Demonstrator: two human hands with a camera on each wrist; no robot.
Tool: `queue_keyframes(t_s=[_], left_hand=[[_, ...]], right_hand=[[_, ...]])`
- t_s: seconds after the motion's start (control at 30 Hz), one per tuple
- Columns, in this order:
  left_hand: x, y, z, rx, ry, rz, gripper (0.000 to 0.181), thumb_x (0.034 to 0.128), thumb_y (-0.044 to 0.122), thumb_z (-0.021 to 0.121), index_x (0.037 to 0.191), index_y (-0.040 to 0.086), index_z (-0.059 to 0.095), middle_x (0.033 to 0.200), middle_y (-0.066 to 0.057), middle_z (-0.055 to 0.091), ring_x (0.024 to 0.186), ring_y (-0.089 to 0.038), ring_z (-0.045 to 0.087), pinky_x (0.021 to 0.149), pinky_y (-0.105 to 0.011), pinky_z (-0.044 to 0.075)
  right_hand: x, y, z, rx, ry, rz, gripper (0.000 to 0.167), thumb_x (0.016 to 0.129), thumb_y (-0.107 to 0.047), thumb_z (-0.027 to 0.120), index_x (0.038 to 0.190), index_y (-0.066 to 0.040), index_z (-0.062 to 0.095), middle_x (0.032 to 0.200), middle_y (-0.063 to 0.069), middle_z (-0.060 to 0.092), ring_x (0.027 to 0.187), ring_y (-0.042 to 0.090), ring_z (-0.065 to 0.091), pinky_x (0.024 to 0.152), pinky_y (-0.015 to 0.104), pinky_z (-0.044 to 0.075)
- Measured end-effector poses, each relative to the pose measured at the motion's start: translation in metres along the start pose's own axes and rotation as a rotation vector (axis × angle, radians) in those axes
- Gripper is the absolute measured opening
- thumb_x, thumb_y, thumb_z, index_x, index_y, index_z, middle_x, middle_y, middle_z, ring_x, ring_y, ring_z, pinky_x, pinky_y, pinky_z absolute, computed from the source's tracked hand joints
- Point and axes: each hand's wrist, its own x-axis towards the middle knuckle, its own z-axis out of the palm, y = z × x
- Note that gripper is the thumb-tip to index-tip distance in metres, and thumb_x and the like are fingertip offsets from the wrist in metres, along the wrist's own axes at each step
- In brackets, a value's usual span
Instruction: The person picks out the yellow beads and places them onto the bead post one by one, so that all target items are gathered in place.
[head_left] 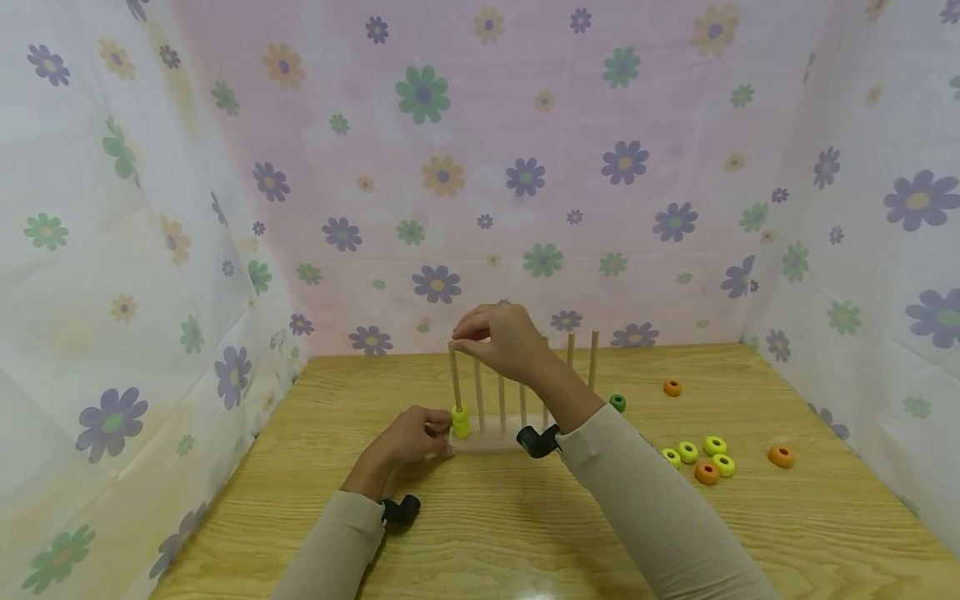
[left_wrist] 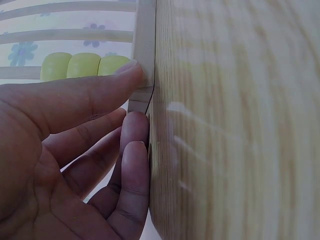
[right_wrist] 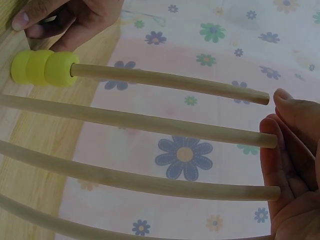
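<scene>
A wooden rack (head_left: 491,444) with upright pegs stands on the table. Three yellow rings (right_wrist: 36,68) are stacked at the bottom of its leftmost peg (head_left: 455,377). My left hand (head_left: 408,435) grips the left end of the base (left_wrist: 144,45), thumb on it and fingers bent against its end, beside the rings (left_wrist: 84,65). At the peg tops is my right hand (head_left: 504,340); in the right wrist view the thumb and fingers (right_wrist: 295,155) hold no ring, and the thumb tip is just off the end of the first peg (right_wrist: 175,84).
Right of the rack, several yellow rings (head_left: 715,445) lie around an orange ring (head_left: 707,473). Two more orange rings (head_left: 672,387) (head_left: 782,455) lie farther out, and a green ring (head_left: 617,403) is beside the rack. Flowered cloth (head_left: 480,167) surrounds the table (head_left: 480,533) at the back and sides.
</scene>
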Motion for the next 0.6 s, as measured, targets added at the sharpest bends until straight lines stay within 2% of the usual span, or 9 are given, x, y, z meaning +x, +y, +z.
queue_keyframes(t_s=[0.23, 0.4, 0.6], left_hand=[[0.0, -0.001, 0.0, -0.002, 0.003, -0.007, 0.057, 0.0875, 0.01, 0.084, 0.141, 0.009, 0.065, 0.145, -0.014, 0.062, 0.11, -0.023, 0.068, 0.092, -0.042, 0.059], [0.0, -0.002, 0.001, 0.005, 0.005, -0.013, 0.056, 0.0877, 0.012, 0.084, 0.14, 0.009, 0.066, 0.145, -0.014, 0.062, 0.113, -0.025, 0.068, 0.094, -0.044, 0.059], [-0.003, 0.004, 0.001, 0.031, 0.0, 0.003, 0.052, 0.0899, 0.011, 0.081, 0.14, 0.011, 0.067, 0.142, -0.014, 0.064, 0.116, -0.029, 0.067, 0.096, -0.048, 0.058]], right_hand=[[-0.001, -0.001, -0.001, 0.028, -0.006, -0.006, 0.009, 0.094, -0.018, 0.079, 0.1, -0.013, 0.083, 0.105, -0.002, 0.077, 0.092, 0.011, 0.073, 0.083, 0.025, 0.061], [-0.004, -0.002, -0.003, 0.071, -0.018, -0.019, 0.013, 0.094, -0.018, 0.079, 0.104, -0.011, 0.082, 0.11, 0.0, 0.076, 0.095, 0.013, 0.072, 0.087, 0.031, 0.062], [-0.01, -0.002, -0.005, -0.012, 0.001, -0.102, 0.018, 0.091, -0.018, 0.083, 0.108, -0.012, 0.082, 0.123, 0.002, 0.074, 0.103, 0.018, 0.071, 0.088, 0.037, 0.061]])
